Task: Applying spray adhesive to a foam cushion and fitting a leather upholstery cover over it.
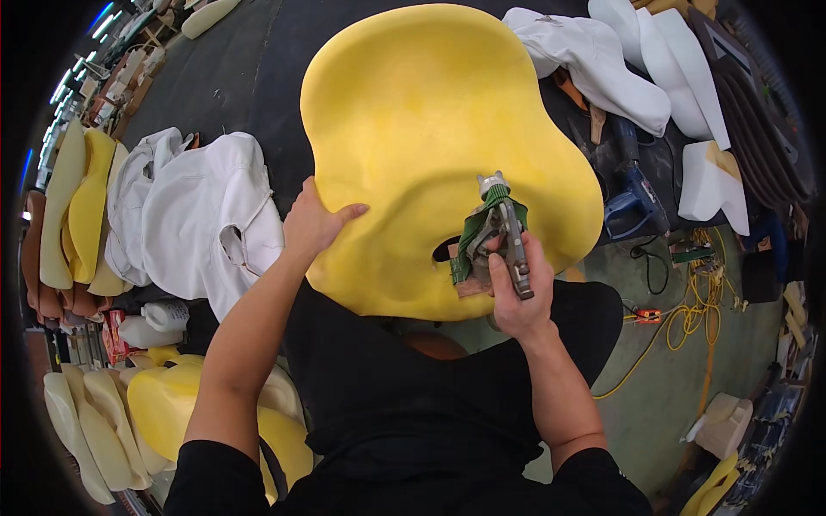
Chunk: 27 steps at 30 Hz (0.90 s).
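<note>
A large, yellow, contoured foam seat pad (430,103) lies in front of me, with a small dark hole in its near part. My left hand (317,217) grips its left edge, thumb on top and the fingers curled around the side. In my right hand (522,292) is a metal ratchet buckle (514,249), held by its handle above the near right part of the foam. Green webbing (473,241) runs around the buckle, close to the hole. Whether the strap passes through the hole I cannot tell.
White covers (206,206) lie at the left, and another white cover (594,64) at the far right. A blue power tool (635,202) rests right of the foam. Yellow cable (688,318) coils on the floor. Several foam pieces (95,421) stand at the lower left.
</note>
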Motion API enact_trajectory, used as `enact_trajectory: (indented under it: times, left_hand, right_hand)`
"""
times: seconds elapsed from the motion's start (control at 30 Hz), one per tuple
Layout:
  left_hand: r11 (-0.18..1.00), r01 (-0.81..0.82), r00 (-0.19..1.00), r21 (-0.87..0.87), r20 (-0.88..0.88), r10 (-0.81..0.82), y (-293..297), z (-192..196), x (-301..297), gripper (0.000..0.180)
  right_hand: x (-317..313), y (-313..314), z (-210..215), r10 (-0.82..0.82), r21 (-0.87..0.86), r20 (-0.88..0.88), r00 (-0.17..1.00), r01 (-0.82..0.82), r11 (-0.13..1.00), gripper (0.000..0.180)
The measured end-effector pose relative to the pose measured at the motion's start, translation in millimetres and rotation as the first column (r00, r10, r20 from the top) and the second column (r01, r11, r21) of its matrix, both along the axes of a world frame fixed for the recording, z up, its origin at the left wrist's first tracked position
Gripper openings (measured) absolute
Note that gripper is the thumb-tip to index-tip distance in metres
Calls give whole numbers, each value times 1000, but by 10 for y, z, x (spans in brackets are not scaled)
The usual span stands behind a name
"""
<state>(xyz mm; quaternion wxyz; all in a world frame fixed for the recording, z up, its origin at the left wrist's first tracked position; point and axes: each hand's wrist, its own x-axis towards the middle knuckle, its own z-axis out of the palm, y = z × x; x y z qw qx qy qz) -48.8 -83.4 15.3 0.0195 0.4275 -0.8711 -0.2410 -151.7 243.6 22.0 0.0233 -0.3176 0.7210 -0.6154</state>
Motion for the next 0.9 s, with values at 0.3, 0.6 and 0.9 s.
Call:
enact_trajectory:
  times: [0.3, 0.6, 0.9]
  left_hand:
    - [1000, -2, 1000, -20, -9, 2, -29, -75, 6, 96]
    - [1000, 3, 1000, -12, -20, -3, -34, -83, -2, 96]
    - [1000, 9, 1000, -1, -14, -9, -43, -77, -6, 98]
  right_hand:
    - [-5, -14, 6, -14, -12, -70, 997, 14, 1000, 22]
    - [-5, 2, 62, -14, 45, -66, 998, 17, 999, 19]
    - [17, 19, 133, 22, 72, -95, 995, -16, 997, 19]
